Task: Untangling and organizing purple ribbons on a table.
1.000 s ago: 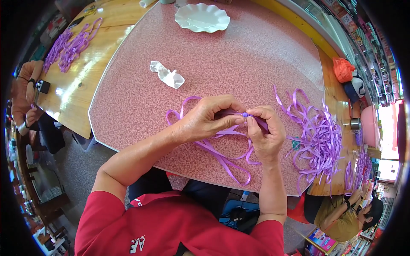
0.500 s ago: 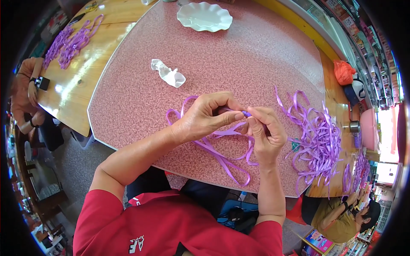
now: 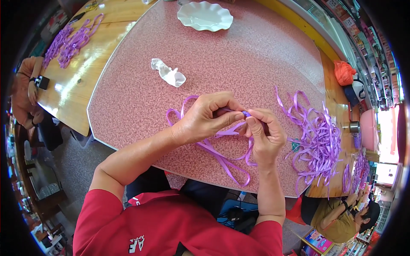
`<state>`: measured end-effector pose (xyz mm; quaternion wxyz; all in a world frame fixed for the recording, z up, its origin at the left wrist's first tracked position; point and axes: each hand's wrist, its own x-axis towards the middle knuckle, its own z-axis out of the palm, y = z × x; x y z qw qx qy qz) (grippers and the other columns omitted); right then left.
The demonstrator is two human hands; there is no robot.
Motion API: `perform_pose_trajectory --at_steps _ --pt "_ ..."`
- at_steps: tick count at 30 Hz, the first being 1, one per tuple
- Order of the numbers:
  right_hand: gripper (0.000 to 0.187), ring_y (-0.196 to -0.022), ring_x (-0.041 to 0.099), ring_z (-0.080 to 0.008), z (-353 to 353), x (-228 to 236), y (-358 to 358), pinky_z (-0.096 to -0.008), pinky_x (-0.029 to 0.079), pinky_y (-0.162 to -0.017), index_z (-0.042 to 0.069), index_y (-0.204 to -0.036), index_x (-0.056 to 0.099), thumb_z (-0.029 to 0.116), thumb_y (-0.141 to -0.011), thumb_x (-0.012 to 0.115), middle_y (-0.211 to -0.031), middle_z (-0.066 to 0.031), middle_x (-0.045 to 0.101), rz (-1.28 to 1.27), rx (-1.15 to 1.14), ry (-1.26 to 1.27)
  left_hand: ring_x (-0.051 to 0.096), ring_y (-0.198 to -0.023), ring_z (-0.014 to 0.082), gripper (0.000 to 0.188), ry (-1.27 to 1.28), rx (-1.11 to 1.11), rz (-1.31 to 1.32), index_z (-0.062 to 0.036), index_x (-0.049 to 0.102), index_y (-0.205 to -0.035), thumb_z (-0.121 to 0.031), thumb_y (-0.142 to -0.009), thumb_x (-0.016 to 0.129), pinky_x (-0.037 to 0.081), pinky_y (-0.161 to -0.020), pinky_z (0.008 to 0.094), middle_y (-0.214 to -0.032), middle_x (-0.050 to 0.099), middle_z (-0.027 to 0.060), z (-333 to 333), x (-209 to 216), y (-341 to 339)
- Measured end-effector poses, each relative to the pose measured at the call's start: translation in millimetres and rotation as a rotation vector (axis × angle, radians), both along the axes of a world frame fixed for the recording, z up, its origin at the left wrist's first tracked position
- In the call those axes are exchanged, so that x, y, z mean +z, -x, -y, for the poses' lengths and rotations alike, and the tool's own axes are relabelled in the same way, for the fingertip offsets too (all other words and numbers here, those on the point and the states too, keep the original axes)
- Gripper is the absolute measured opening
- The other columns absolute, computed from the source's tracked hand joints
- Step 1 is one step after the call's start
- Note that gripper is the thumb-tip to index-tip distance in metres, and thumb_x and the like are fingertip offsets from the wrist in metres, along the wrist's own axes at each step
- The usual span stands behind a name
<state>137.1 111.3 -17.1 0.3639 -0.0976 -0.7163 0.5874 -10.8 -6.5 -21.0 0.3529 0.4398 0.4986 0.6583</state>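
1. Two bare hands meet over a speckled pink table (image 3: 136, 109), thumbs and forefingers nearly touching around a small tight gather of purple ribbon (image 3: 246, 114), held up in front of the wearer's chest.
2. The left hand (image 3: 212, 115) pinches at the gather's left side, thumb below and forefinger above; its remaining fingers curl out of sight.
3. The right hand (image 3: 265, 128) grips from the other side, thumb and forefinger closed on the ribbon. Whether the gather is a knot or a fold cannot be told from here.
4. Loose loops (image 3: 210, 147) of the same colour lie on the pink surface below the hands, near the table's front edge.
5. The step in hand appears to be close fingertip work at that one spot. The next move, by the look of it, calls for a firm pinch on both sides, since so narrow a band could slip or twist.
6. To the right, a tangled purple heap (image 3: 318, 145) spreads toward the table's edge; farther off sit a crumpled white tissue (image 3: 170, 76) and a scalloped white dish (image 3: 205, 17).
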Motion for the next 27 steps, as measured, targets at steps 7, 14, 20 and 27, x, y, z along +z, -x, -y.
perform_pose_trajectory --at_steps 7,14,20,27 --pt "0.012 -0.064 0.056 -0.0073 -4.7 5.9 -1.1 -0.0237 0.052 -0.057 -0.002 -0.104 0.066 0.002 -0.092 0.065 -0.089 -0.0069 0.064 0.086 0.025 0.050 0.049 -0.067 0.0043 0.008 -0.104 0.150 -0.424 -0.0006 0.066 -0.096 -0.001 -0.089 0.069 0.037 -0.055 0.0228 -0.078 0.054 0.0009 -2.3 2.7 1.8" --pt "0.013 -0.063 0.057 -0.0085 -1.4 3.1 0.4 -0.0228 0.051 -0.057 -0.002 -0.106 0.065 0.002 -0.093 0.064 -0.088 -0.0074 0.065 0.049 0.023 0.161 0.050 -0.068 0.0042 0.010 -0.098 0.190 -0.369 -0.0005 0.065 -0.097 0.000 -0.088 0.069 0.038 -0.055 0.0229 -0.078 0.054 0.0010 -3.2 -2.1 -3.4" --pt "0.014 -0.066 0.061 -0.0096 3.0 1.5 3.3 -0.0211 0.050 -0.055 0.000 -0.103 0.067 -0.005 -0.090 0.065 -0.099 -0.0117 0.065 -0.024 -0.070 -0.186 0.051 -0.071 0.0025 0.010 -0.057 0.179 -0.296 0.0002 0.064 -0.098 0.003 -0.089 0.068 0.039 -0.057 0.0207 -0.081 0.055 0.0006 -1.0 -7.2 -6.1" --pt "0.013 -0.066 0.062 -0.0106 2.0 0.4 2.1 -0.0211 0.050 -0.053 0.000 -0.101 0.068 -0.006 -0.089 0.065 -0.099 -0.0128 0.065 -0.023 -0.131 -0.373 0.050 -0.068 0.0042 0.012 -0.116 0.204 -0.349 -0.0009 0.064 -0.097 0.004 -0.087 0.069 0.037 -0.055 0.0226 -0.078 0.054 0.0014 -2.5 -5.2 -6.0"
